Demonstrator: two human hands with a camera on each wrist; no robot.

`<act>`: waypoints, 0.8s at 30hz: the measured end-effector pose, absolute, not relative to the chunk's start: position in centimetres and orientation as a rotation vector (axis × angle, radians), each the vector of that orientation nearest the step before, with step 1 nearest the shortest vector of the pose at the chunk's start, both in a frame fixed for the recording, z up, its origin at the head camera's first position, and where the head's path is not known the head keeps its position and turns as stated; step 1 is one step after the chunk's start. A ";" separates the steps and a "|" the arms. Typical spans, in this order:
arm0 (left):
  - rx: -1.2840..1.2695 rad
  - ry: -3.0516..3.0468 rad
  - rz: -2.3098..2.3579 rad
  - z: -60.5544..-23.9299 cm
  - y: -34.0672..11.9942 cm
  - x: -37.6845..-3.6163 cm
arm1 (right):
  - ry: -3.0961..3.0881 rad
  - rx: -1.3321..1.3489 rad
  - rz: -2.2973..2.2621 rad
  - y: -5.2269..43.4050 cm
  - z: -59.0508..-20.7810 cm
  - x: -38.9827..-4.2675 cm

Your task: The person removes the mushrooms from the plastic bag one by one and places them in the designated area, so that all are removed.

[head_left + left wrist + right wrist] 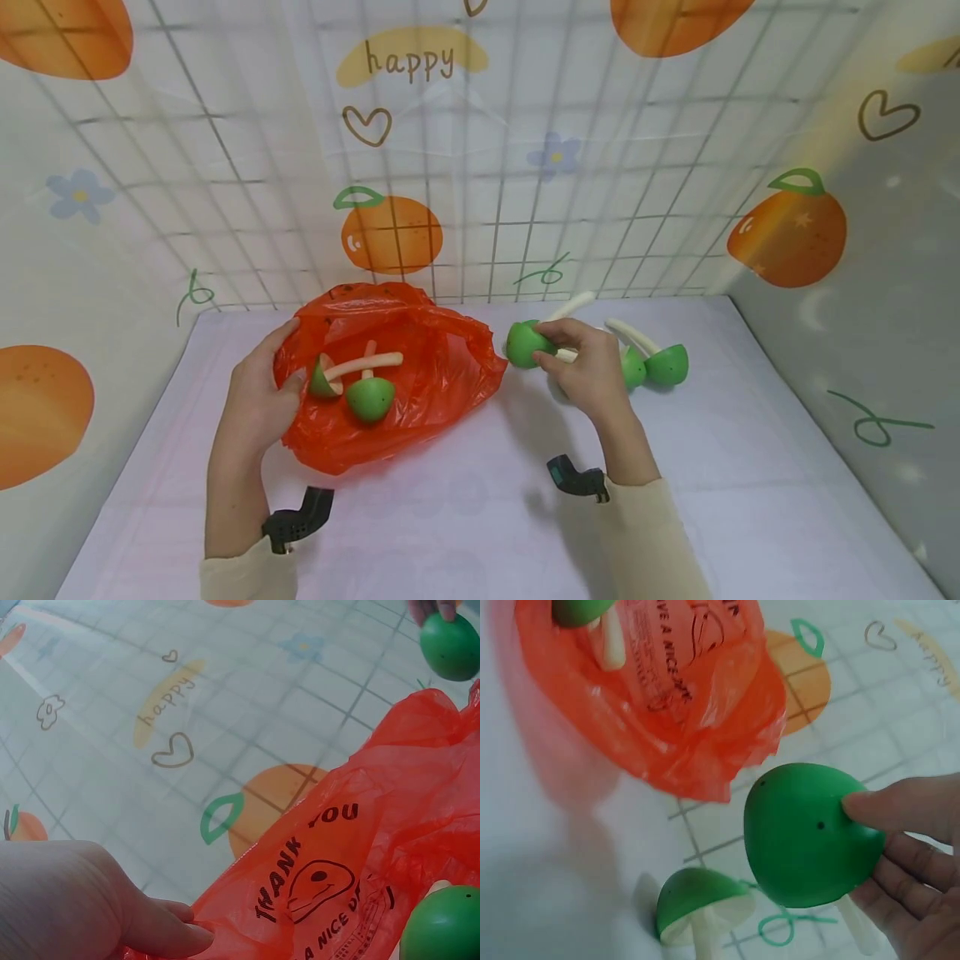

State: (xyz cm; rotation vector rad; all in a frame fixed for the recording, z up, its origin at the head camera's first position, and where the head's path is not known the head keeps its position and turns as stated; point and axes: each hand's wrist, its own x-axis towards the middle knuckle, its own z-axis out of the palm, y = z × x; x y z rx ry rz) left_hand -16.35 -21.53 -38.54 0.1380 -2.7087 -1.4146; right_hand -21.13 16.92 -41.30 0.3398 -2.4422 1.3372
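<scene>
Head view: the left hand (258,392) pinches the orange plastic bag (420,375) open on the worktop (465,500), while the right hand (588,367) grips a green toy mushroom (525,343) just beside its mouth. Left wrist view: fingers (161,934) hold thin film (315,885), which could slip and let the mouth close. Right wrist view: fingertips (877,810) grip the smooth cap (802,832), which might roll free.

I count five green toy mushrooms in all: two inside the bag (371,398) (322,382), one in the right hand (527,343), and two lying on the counter (667,363) (632,367). I see one orange plastic bag (420,375). Two hands are in view, left (258,392) and right (592,367).
</scene>
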 end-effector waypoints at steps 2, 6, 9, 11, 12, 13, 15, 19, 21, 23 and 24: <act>0.140 -2.711 -1.415 -38.5 -21.5 -16.4 | -2.475 0.320 1.333 17.1 -41.6 -21.3; 0.142 -2.711 -1.419 -38.5 -21.6 -16.4 | -2.539 0.308 1.308 17.5 -42.3 -21.6; 0.142 -2.707 -1.425 -38.5 -21.6 -16.4 | -2.582 0.310 1.283 17.6 -42.8 -21.8; 0.143 -2.705 -1.425 -38.5 -21.6 -16.4 | -2.605 0.309 1.273 17.7 -43.1 -22.0; 0.143 -2.705 -1.424 -38.5 -21.6 -16.4 | -2.614 0.308 1.272 17.8 -43.2 -22.1; 0.142 -2.703 -1.423 -38.5 -21.6 -16.4 | -2.621 0.306 1.275 17.8 -43.4 -22.1; 0.145 -2.705 -1.423 -38.5 -21.6 -16.4 | -2.640 0.298 1.276 17.8 -43.6 -22.3; 0.148 -2.705 -1.429 -38.5 -21.7 -16.4 | -2.676 0.280 1.258 18.0 -44.1 -22.5; 0.150 -2.707 -1.432 -38.5 -21.7 -16.4 | -2.693 0.278 1.238 18.0 -44.2 -22.6; 0.150 -2.709 -1.432 -38.5 -21.7 -16.4 | -2.704 0.282 1.218 18.2 -44.4 -22.7; 0.153 -2.710 -1.433 -38.5 -21.7 -16.4 | -2.711 0.280 1.209 18.2 -44.5 -22.8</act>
